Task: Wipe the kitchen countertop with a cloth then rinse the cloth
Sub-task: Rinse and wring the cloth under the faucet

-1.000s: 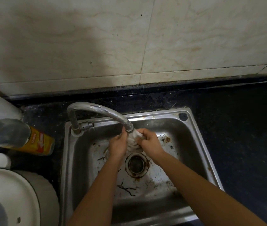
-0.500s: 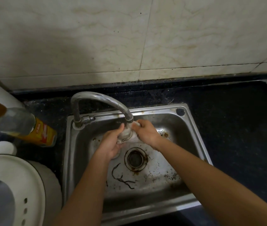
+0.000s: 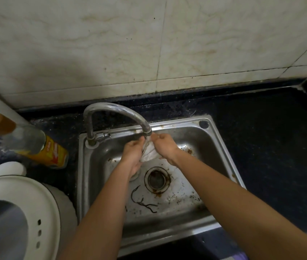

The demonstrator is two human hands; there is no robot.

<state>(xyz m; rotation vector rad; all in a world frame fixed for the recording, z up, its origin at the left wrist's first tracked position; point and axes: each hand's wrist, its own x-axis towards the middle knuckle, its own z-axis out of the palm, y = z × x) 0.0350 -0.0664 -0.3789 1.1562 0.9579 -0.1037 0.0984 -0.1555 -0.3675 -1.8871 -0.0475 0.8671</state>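
Observation:
A small pale wet cloth (image 3: pixel 149 153) hangs bunched between both my hands, right under the spout of the curved steel tap (image 3: pixel 115 111). My left hand (image 3: pixel 133 156) grips its left side and my right hand (image 3: pixel 165 147) grips its right side. Both are over the stained steel sink (image 3: pixel 222 147), just behind the drain (image 3: pixel 157 180). The dark stone countertop (image 3: pixel 272 139) lies to the right of the sink.
A tilted clear bottle with a yellow label (image 3: pixel 36 145) stands left of the sink. A white round appliance (image 3: pixel 17 212) fills the lower left corner. A tiled wall (image 3: pixel 149 44) rises behind the tap. Dark scraps (image 3: pixel 143 202) lie on the sink floor.
Both hands have shifted slightly with the cloth under the spout, and the cloth now hangs more spread out between them. The camera has tilted, so the sink sits a little lower in view.

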